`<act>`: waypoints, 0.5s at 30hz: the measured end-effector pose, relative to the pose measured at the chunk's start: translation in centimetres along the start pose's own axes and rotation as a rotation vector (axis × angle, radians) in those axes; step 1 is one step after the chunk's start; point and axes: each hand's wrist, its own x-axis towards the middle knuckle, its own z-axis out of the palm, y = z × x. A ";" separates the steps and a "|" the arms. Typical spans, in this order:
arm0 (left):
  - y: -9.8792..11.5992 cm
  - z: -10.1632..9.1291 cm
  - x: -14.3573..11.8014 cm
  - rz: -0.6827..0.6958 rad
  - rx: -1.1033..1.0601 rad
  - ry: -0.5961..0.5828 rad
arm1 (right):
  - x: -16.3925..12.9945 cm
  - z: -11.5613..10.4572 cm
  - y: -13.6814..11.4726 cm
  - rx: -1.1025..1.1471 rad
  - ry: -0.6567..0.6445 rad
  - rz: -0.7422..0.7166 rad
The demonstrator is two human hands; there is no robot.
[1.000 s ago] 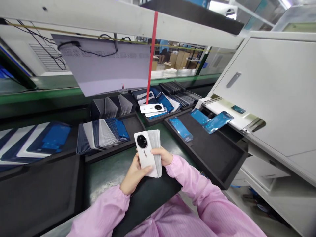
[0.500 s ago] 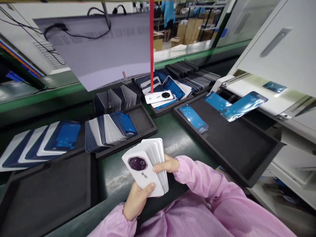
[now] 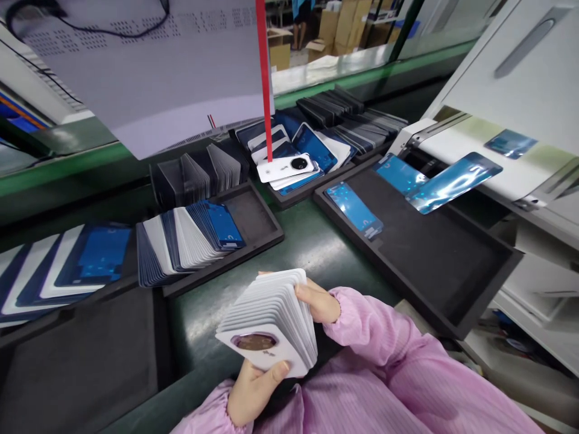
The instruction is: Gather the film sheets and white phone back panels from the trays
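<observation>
White stack of phone back covers point(image 3: 275, 316), pink sleeves point(image 3: 362, 325), black trays point(image 3: 434, 265), green table point(image 3: 307, 241).

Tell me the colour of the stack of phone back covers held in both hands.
White, with a dark round camera cutout on the top cover; the stack of phone back covers shows best in the head view.

Both arms wear long pink sleeves point(image 3: 371, 328) of thin, finely striped fabric, gathered into snug cuffs at the wrists. The same pink striped garment covers the lap. The left hand point(image 3: 253, 392) and right hand point(image 3: 319, 301) are bare, ungloved.
</observation>
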 end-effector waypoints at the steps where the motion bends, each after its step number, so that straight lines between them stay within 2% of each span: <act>1: 0.0 0.2 0.0 -0.003 -0.018 -0.012 | 0.0 0.0 -0.3 -0.029 0.000 -0.015; 3: -0.2 0.4 0.0 -0.013 -0.062 -0.033 | 0.1 0.1 -0.7 -0.117 0.032 -0.056; 5: -0.4 0.5 0.0 -0.020 -0.118 -0.028 | 0.1 0.1 -0.8 -0.230 0.119 -0.157; 8: -0.5 0.5 0.4 -0.023 -0.236 0.025 | 0.1 0.0 -0.9 -0.388 0.336 -0.456; 10: -0.5 0.4 0.7 0.000 -0.313 0.054 | 0.1 -0.1 -1.0 -0.547 0.456 -0.578; 12: -0.6 0.0 1.0 0.042 -0.331 0.041 | 0.2 -0.3 -1.3 -0.734 0.491 -0.564; 15: -0.7 -0.6 1.2 0.091 -0.229 0.005 | 0.4 -0.4 -1.8 -0.850 0.436 -0.465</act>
